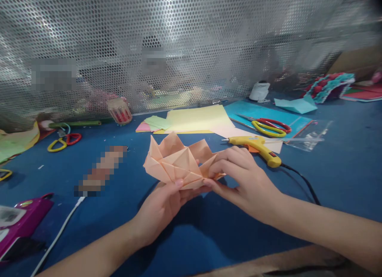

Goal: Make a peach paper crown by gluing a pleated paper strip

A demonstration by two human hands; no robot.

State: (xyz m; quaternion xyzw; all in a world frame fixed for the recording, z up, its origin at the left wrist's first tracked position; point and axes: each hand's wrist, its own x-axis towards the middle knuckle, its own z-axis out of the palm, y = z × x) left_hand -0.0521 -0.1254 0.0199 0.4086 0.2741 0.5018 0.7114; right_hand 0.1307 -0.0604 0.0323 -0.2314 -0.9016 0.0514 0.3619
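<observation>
A peach folded-paper piece (182,159), shaped like an open ring of pointed pleats, is held above the blue table. My left hand (162,205) supports it from below, thumb on its near edge and fingers underneath. At its right side my right hand (238,175) pinches a pleat between thumb and fingers; the fingertips are partly hidden by the paper. Just beyond my right hand lies a yellow glue gun (253,144) with a clear glue stick in its back and a black cord.
Scissors (268,128) rest on a blue sheet (298,120) at back right, beside yellow paper (197,118). More scissors (64,144), a blurred-out object (103,169) with a white cable (56,237), and a purple item (30,221) lie left. A perforated metal panel (191,42) stands behind.
</observation>
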